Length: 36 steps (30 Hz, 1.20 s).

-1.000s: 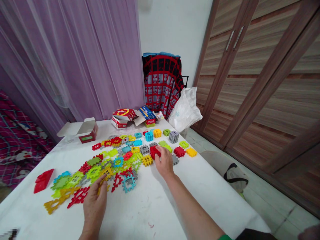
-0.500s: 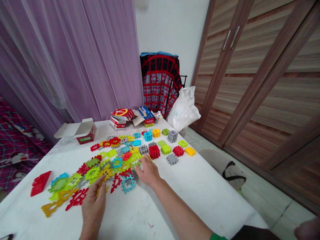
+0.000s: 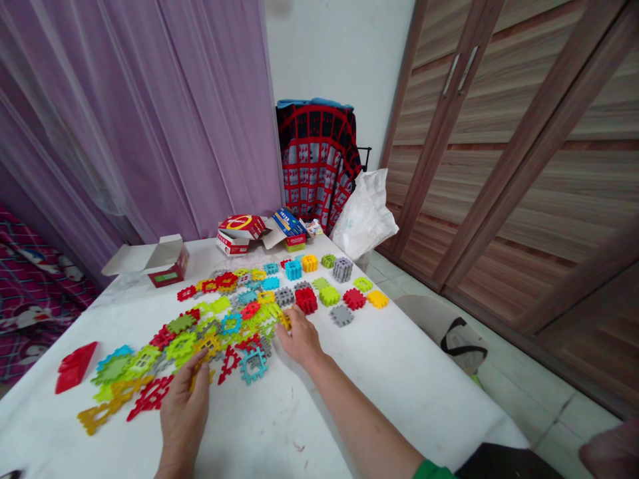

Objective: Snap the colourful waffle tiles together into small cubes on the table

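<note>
A spread of colourful interlocking plastic building pieces covers the middle of the white table. My right hand (image 3: pixel 302 339) is at the right edge of this spread, its fingers closed on a yellow building piece (image 3: pixel 285 319), which is partly hidden. Low at the front of the pile is my left hand (image 3: pixel 184 402), thumb and fingers apart, beside a yellow window-like piece (image 3: pixel 210 342). A blue frame-shaped piece (image 3: pixel 253 364) and a red triangular piece (image 3: pixel 228 364) lie between the hands. Just beyond my right hand sits a stack of red square pieces (image 3: pixel 306 301).
Sorted stacks stand at the back right, among them grey (image 3: pixel 342 269), blue (image 3: pixel 293 269) and yellow (image 3: pixel 310 263) ones. An open box (image 3: pixel 168 263) and more cartons (image 3: pixel 242 229) line the back edge. A red piece (image 3: pixel 74 367) lies far left. A white bag (image 3: pixel 367 213) stands beyond the table.
My right hand has shifted slightly, and a yellow piece now shows at its fingertips. My left hand stays nearly in place. The whole view has moved a little.
</note>
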### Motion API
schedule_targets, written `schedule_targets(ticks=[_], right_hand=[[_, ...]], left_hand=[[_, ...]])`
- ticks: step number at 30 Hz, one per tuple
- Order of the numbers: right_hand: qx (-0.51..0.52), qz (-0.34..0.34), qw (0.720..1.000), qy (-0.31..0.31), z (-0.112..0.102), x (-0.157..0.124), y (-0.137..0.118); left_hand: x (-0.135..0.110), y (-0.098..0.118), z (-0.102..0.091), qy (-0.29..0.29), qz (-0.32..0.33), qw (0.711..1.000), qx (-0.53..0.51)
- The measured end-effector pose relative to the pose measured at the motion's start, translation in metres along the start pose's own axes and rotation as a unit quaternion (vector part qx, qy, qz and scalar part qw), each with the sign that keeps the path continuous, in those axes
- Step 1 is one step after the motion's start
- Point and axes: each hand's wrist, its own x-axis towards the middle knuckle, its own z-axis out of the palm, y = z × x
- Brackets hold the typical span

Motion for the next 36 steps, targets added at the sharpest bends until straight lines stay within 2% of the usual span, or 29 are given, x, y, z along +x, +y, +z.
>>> schedule_targets(ticks=[19, 26, 36], right_hand=[[-0.002, 0.009, 1.000, -0.006, -0.0066, 0.0000, -0.0027], [-0.002, 0.006, 1.000, 0.003, -0.0065, -0.0011, -0.0021], [0.005, 0.006, 1.000, 0.011, -0.0068, -0.0016, -0.0018]], left_hand=[[-0.0020, 0.0066, -0.0031, -0.001, -0.002, 1.000, 0.001], [-0.0006, 0.0020, -0.0006, 0.000, 0.002, 1.000, 0.004], [-0.0009, 0.0031, 0.0009, -0.002, -0.021, 1.000, 0.000]])
